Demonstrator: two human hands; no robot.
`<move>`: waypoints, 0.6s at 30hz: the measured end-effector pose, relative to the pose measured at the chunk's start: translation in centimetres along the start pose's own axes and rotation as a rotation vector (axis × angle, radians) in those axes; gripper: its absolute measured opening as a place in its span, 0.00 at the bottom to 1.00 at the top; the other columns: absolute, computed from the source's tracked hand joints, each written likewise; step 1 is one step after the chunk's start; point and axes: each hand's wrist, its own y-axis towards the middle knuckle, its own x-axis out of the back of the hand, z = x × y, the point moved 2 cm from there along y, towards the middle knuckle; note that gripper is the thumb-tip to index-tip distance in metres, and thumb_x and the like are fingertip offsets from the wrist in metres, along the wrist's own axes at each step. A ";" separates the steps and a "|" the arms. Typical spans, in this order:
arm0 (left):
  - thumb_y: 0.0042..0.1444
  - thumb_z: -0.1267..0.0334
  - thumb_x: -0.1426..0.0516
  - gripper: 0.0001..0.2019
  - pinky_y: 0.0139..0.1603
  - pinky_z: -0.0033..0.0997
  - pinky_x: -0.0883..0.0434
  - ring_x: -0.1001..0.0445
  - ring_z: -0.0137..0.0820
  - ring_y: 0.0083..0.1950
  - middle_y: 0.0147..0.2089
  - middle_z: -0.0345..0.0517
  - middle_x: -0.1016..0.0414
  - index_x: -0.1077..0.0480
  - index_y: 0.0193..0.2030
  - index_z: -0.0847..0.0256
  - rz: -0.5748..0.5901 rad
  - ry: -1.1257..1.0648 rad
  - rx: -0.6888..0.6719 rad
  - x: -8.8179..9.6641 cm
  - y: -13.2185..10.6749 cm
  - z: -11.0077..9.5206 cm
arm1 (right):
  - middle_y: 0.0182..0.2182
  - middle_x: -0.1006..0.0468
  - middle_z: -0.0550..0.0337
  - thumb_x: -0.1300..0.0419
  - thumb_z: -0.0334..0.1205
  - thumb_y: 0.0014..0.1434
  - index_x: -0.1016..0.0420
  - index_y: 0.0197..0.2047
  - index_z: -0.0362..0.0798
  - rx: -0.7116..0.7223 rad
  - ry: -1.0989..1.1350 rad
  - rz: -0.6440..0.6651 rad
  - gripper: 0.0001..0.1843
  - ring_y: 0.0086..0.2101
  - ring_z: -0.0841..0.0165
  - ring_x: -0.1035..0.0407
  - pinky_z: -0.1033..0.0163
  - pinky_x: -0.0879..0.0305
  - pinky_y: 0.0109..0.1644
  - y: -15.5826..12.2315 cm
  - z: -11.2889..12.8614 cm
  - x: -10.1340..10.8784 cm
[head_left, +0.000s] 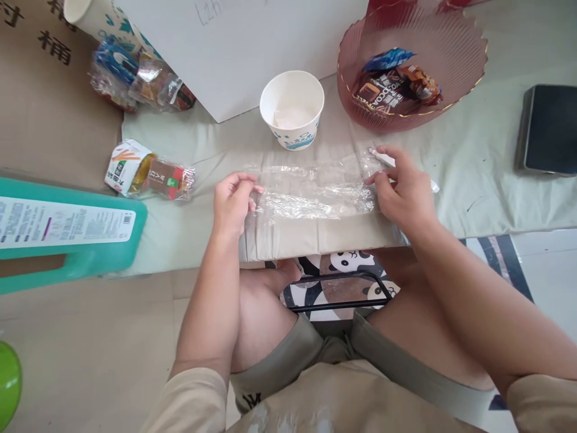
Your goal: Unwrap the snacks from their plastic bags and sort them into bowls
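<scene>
One clear film [306,203], two ends pinched
My left hand [229,204] grips one end, my right hand [408,193] the other, over the cloth [482,198], nearer me than one paper cup [298,139] and one bowl [457,57].

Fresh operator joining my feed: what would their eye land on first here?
Probably the large translucent pink ribbed bowl with a gold rim at the upper right, with colourful wrapped snacks inside. The big teal plastic jug at the left edge also stands out. At the centre, shiny crinkled clear plastic film lies between the left hand and right hand.
</scene>
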 end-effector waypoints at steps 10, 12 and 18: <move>0.62 0.64 0.44 0.07 0.26 0.26 0.35 0.33 0.26 0.18 0.16 0.33 0.33 0.27 0.32 0.57 -0.149 0.344 -0.232 0.8 1.4 1.0 | 0.38 0.14 0.58 0.44 0.45 0.70 0.29 0.61 0.56 0.033 -0.086 -0.054 0.18 0.21 0.66 0.31 0.52 0.27 0.40 0.5 -0.2 0.2; 0.63 0.63 0.44 0.07 0.31 0.29 0.32 0.30 0.28 0.21 0.17 0.34 0.31 0.27 0.33 0.57 -0.178 0.446 -0.240 0.8 1.6 1.0 | 0.39 0.14 0.58 0.43 0.44 0.69 0.30 0.62 0.56 0.040 -0.128 -0.071 0.19 0.22 0.66 0.31 0.52 0.26 0.41 0.8 -0.5 -0.1; 0.62 0.60 0.41 0.07 0.50 0.42 0.25 0.22 0.38 0.35 0.29 0.40 0.25 0.26 0.45 0.56 -0.252 0.738 -0.271 0.4 2.5 1.1 | 0.53 0.21 0.51 0.40 0.36 0.60 0.33 0.63 0.57 0.182 -0.244 -0.247 0.27 0.36 0.63 0.24 0.49 0.23 0.47 1.4 -1.0 -0.6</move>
